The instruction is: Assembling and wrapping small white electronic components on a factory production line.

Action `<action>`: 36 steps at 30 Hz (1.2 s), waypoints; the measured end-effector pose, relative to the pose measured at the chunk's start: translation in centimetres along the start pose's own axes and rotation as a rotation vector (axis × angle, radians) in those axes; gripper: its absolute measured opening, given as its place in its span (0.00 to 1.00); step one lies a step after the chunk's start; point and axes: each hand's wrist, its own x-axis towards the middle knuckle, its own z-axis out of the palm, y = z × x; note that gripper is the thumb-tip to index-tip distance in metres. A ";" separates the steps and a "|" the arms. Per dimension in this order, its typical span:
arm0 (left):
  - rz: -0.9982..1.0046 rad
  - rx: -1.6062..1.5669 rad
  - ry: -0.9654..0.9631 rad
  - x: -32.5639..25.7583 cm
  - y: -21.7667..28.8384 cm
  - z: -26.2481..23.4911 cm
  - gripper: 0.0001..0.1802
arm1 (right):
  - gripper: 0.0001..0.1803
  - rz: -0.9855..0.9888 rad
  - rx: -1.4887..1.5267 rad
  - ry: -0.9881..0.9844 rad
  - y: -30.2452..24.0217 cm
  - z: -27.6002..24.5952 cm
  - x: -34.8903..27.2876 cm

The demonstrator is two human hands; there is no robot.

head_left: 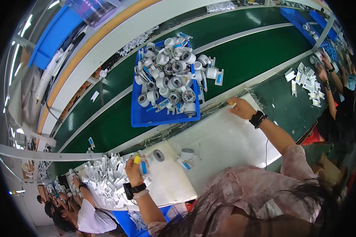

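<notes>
My left hand [133, 173], closed, grips a small white plastic part with a blue strip [144, 167], and a yellow cover sits on one fingertip. On the pale work mat [221, 142] to its right lie a grey round ring-shaped part [158, 155] and a white-and-grey cup-shaped housing [187, 153]. Just below the housing is another white piece with a blue strip [184, 163]. Farther right, my right hand [243, 109] is over the mat's far edge, its fingers curled together, one with a yellow tip. Whatever those fingers hold, if anything, is hidden.
Beyond the mat, a blue tray [142, 121] heaped with white-and-grey round housings rests on the green conveyor [241, 59]. White plastic pieces [108, 179] are piled at left, others [306, 83] at right. A thin rod [200, 151] lies mid-mat. Co-workers sit on both sides.
</notes>
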 end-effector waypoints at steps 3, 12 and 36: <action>0.184 0.193 0.230 7.3 -1.5 -3.5 0.05 | 0.13 0.019 -0.017 0.196 2.7 -1.1 6.8; 0.262 0.347 0.522 23.7 -10.1 -11.6 0.21 | 0.26 0.320 -0.056 0.310 6.3 -0.1 23.1; 0.240 0.323 -0.669 -7.1 -13.8 23.6 0.35 | 0.14 0.483 1.690 -0.105 -2.1 7.7 -11.8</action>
